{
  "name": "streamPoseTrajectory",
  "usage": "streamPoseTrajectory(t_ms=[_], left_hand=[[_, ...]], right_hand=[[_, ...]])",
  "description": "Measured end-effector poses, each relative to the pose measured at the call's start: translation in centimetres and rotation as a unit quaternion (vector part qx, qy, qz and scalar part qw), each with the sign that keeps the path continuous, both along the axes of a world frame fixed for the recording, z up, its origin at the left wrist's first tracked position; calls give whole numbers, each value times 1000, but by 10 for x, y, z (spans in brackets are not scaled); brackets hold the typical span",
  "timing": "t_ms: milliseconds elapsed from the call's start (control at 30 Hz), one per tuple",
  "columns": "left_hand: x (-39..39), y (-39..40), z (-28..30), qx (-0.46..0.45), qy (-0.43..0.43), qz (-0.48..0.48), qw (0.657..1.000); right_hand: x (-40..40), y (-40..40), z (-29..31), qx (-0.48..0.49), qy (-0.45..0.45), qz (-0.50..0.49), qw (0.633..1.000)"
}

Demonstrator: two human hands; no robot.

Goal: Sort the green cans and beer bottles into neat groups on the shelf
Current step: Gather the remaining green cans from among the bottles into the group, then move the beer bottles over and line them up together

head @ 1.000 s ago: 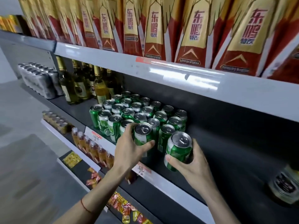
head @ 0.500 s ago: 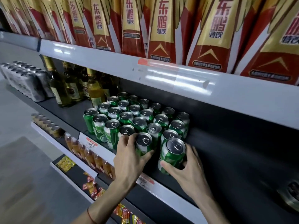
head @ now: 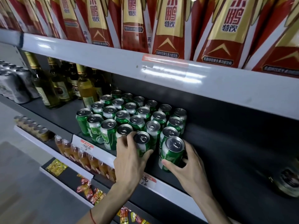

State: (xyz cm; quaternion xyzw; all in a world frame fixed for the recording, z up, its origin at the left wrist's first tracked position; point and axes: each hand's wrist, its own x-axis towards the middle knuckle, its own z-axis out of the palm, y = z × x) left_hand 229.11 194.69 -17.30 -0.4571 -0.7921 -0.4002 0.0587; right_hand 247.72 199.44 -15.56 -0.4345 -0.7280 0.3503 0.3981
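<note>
The right hand (head: 187, 168) wraps the front-right green can (head: 172, 153), upright and leaning slightly, just beside the can block (head: 129, 113) to its left, while the left hand (head: 129, 160) clasps the neighbouring can (head: 142, 143).

Red-and-gold drink cartons (head: 168, 28) lined the top shelf, silver cans (head: 14, 84) stood far left, and small amber bottles (head: 84, 157) and snack packets (head: 90, 189) sat below.

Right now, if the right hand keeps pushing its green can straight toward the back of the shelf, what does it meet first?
Probably the green aluminium can directly behind it, last in the pack's right-hand column. The right hand holds its own green can right in front; whether they touch is unclear.
</note>
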Motion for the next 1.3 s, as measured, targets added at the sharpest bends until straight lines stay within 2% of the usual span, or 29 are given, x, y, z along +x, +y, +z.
streamPoseTrajectory(t_ms=[200,467,733,933,1067,1200,1300], left_hand=[[-8,-9,11,-3,-37,-63,997],[-36,-26,38,24,-129,-167,977],[-50,-38,46,53,-144,-196,969],[-51,-45,49,47,-159,-228,960],[-44,-49,52,50,-179,-282,941],[-23,-50,56,61,-201,-338,917],[3,-46,55,56,-237,-395,886]], right_hand=[[-11,-7,-6,-2,-1,0,1000],[-32,-12,-23,48,-27,-44,998],[-50,-17,-34,68,-32,-70,995],[-50,-18,-34,47,-32,-57,997],[-29,-24,-26,31,-35,-68,997],[13,-39,-12,47,-22,-132,990],[51,-59,5,75,-20,-193,978]])
